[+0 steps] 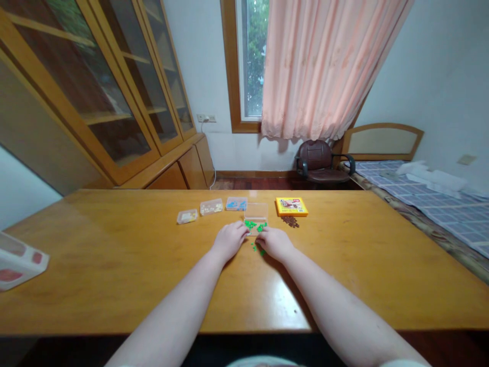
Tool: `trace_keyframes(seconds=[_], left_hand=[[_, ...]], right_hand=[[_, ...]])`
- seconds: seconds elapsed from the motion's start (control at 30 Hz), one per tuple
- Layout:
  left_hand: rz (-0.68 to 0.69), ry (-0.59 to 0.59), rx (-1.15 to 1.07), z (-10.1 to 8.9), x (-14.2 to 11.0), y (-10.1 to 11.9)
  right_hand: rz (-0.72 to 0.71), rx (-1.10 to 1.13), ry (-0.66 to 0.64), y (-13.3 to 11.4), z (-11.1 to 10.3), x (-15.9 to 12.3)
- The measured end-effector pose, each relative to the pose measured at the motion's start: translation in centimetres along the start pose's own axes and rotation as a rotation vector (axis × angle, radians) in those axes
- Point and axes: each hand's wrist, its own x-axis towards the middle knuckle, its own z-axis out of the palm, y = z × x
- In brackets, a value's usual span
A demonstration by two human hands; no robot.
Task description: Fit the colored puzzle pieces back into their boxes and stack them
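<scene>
Head view: both hands close around a clear box of green pieces

Working left to right across the tabletop (pixel 114 275), I first pick out a white-and-red plastic case (pixel 19 261) at the far left edge. Farther along, near the far side, sit a small clear box of pale pieces (pixel 187 216), a second clear box (pixel 211 206) and a clear box of blue pieces (pixel 236 204).

The left hand (pixel 229 242) lies with its fingers curled and reaching to the near left corner of a larger clear box (pixel 255 215), which holds green plastic pieces (pixel 250 224). The right hand (pixel 275 243) sits just beside that box's near right corner, fingers narrowly curled. At this distance I cannot tell whether either hand pinches a piece. A few loose green pieces (pixel 256 248) lie on the wood between the wrists.

Right of the box are a yellow carton (pixel 291 206) and a small heap of brown pieces (pixel 290 221).

These pieces look small and light, so I judge slow fingertip work best, with the palms low and clear of the loose ones.
</scene>
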Motion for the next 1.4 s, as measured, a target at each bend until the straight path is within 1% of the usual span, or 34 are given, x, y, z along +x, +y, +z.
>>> trace_keyframes(seconds=[0.07,0.17,0.27,0.33,0.5,0.67,0.73,0.8,0.9,0.97,1.03,1.07,1.13,1.2,1.4], left_hand=[[-0.053,0.066,0.003,-0.1,0.4,0.0],[-0.095,0.081,0.01,0.2,0.8,0.1],[-0.041,0.05,-0.025,0.4,0.6,0.2],[0.004,0.009,-0.051,0.5,0.2,0.2],[0.072,-0.113,-0.071,0.4,-0.4,0.4],[0.082,-0.143,-0.044,0.7,-0.2,0.7],[0.081,-0.147,-0.029,0.9,-0.2,0.7],[0.08,-0.149,-0.019,1.0,-0.2,0.7],[0.075,-0.147,-0.012,1.1,-0.3,0.5],[0.089,-0.138,-0.022,0.9,-0.3,0.4],[0.09,-0.091,-0.037,0.7,-0.2,0.3],[0.07,-0.041,-0.043,0.6,-0.1,0.3],[-0.006,0.077,-0.045,0.5,0.3,0.2],[-0.075,0.139,-0.041,0.6,0.6,0.1],[-0.101,0.075,-0.048,1.3,0.7,-0.1]], right_hand=[[-0.003,-0.018,-0.021,-0.1,0.0,0.1],[-0.028,-0.059,-0.046,-0.3,0.0,0.2],[-0.059,-0.079,-0.051,-0.3,0.1,0.2],[-0.065,-0.071,-0.036,-0.2,0.2,0.2],[-0.001,0.026,0.08,0.7,0.3,0.1],[0.1,0.18,0.256,1.7,0.1,0.2],[0.118,0.205,0.277,1.9,0.0,0.2],[0.097,0.194,0.22,1.9,-0.2,0.1],[0.036,0.12,0.066,1.5,-0.4,-0.1],[0.017,0.065,0.004,1.1,-0.4,-0.1],[0.0,0.03,-0.017,0.8,-0.4,-0.1],[-0.009,0.018,-0.02,0.7,-0.3,-0.1],[-0.028,-0.005,-0.024,0.6,-0.2,0.0],[-0.041,-0.03,-0.029,0.5,0.1,0.2],[-0.076,-0.102,-0.035,0.5,0.6,0.4]])
